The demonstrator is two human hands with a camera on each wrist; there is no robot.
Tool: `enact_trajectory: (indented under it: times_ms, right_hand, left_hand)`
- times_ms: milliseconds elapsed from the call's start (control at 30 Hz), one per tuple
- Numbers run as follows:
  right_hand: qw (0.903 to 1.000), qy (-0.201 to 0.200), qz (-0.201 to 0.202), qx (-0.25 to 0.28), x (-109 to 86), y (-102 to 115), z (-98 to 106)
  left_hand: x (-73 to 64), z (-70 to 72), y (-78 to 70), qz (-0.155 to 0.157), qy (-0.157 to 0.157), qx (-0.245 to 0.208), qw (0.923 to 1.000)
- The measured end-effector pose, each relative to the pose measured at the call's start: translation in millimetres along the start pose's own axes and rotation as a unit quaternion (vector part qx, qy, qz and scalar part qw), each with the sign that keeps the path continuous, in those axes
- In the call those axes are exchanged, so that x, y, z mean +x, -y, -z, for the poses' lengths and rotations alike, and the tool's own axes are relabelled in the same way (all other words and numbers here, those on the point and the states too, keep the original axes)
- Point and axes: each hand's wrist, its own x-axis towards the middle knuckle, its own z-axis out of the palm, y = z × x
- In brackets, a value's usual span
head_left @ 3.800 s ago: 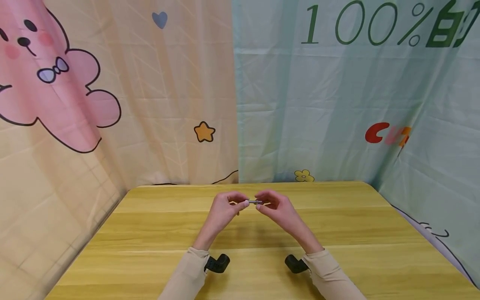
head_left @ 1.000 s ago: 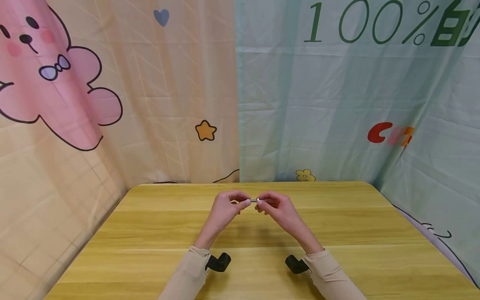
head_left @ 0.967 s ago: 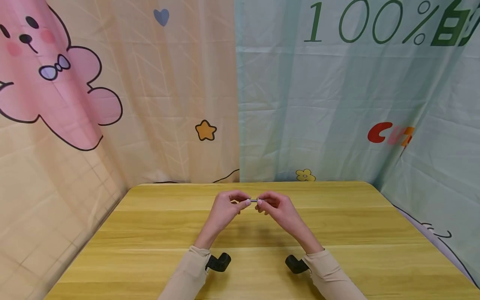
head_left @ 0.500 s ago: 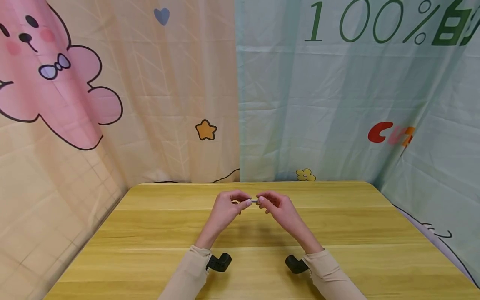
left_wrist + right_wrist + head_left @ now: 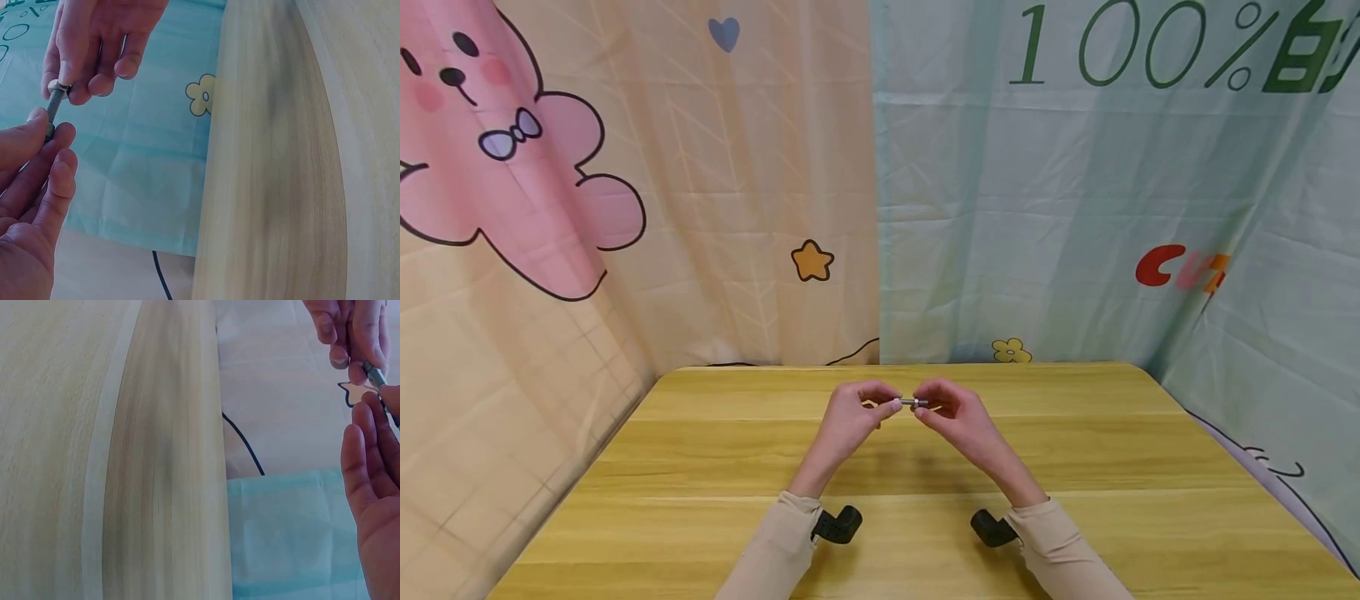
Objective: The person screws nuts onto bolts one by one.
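A silvery bolt [image 5: 906, 402] is held level between both hands above the table. My left hand [image 5: 853, 414] pinches it at its head end between thumb and fingers. In the left wrist view the threaded shank [image 5: 54, 105] shows between the hands, with a nut [image 5: 58, 87] on it. My right hand [image 5: 953, 411] has its thumb and index finger at that nut, and a short end of the bolt sticks out past it in the head view. The right wrist view shows the bolt [image 5: 375, 376] partly covered by fingers.
The wooden table [image 5: 700, 467] spreads below both hands. Printed curtains [image 5: 775, 167] hang behind it and at the sides. A black wrist camera [image 5: 838, 525] sits on the left wrist, another black camera [image 5: 992, 528] on the right. A dark cable [image 5: 244, 440] hangs beyond the table edge.
Half a second ago my right thumb was higher and covered the nut; it has rolled down, leaving the nut and bolt end visible. My left hand has stayed nearly still.
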Motion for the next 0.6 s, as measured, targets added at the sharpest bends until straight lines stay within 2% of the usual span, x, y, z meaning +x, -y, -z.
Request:
enact_trajectory:
  times_ms: [200, 400, 600]
  right_hand:
    - [0.9997, -0.003, -0.026, -0.001, -1.1, 2, 0]
    - [0.999, -0.005, -0.026, -0.036, -0.3, 3, -1]
    - [0.9977, -0.026, -0.054, -0.032, 5.4, -21, -2]
  left_hand:
    - [-0.6, -0.2, 0.2, -0.003, -0.001, 0.003, 1.0]
    - [-1.0, -0.7, 0.1, -0.007, 0.003, 0.007, 0.9999]
    - [-0.6, -0.9, -1.3, -0.004, 0.001, 0.005, 1.0]
